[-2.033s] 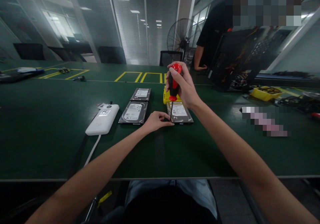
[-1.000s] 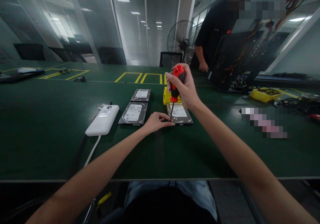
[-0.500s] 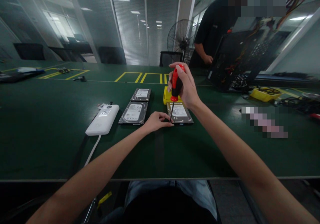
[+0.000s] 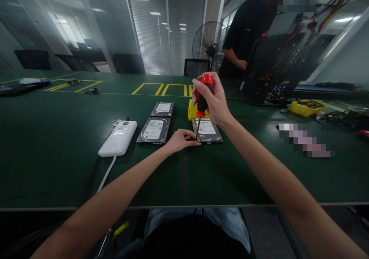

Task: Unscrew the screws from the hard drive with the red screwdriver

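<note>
Fingers of your right hand (image 4: pixel 215 97) are gripping the screwdriver (image 4: pixel 201 104) over the drive (image 4: pixel 206 127), lying inward from the table's (image 4: pixel 184 186) near edge; your left hand's (image 4: pixel 179 140) are flanking the tip narrowly, grip unclear. Its lid (image 4: pixel 215 136) is sitting on; any loosening isn't showing.
</note>
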`<state>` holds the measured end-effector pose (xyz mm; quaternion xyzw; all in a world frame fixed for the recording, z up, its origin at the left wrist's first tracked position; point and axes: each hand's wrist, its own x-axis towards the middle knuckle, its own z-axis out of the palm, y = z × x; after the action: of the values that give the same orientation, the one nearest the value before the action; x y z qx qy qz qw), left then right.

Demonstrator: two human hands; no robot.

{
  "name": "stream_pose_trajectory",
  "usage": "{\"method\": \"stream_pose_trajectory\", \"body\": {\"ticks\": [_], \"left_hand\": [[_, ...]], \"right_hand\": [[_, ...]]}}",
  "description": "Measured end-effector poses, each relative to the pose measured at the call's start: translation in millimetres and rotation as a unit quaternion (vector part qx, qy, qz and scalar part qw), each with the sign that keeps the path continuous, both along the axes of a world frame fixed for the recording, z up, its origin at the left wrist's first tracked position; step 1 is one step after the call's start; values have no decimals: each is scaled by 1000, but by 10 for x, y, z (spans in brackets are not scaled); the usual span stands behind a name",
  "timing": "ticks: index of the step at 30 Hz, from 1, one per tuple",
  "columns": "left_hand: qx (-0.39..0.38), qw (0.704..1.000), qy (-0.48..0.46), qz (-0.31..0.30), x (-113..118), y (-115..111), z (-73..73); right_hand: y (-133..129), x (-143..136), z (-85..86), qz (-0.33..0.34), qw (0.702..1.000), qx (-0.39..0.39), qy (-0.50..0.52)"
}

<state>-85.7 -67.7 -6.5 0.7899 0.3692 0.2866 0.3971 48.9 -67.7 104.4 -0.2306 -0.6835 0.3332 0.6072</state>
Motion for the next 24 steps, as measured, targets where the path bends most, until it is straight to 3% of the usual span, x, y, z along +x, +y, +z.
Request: {"method": "stream_pose_trajectory", "body": {"ticks": [24], "left_hand": [[-1,1000,-3,0,-12,30,-40]], "right_hand": [[75,20,-34,19,1000,5,-1]]}}
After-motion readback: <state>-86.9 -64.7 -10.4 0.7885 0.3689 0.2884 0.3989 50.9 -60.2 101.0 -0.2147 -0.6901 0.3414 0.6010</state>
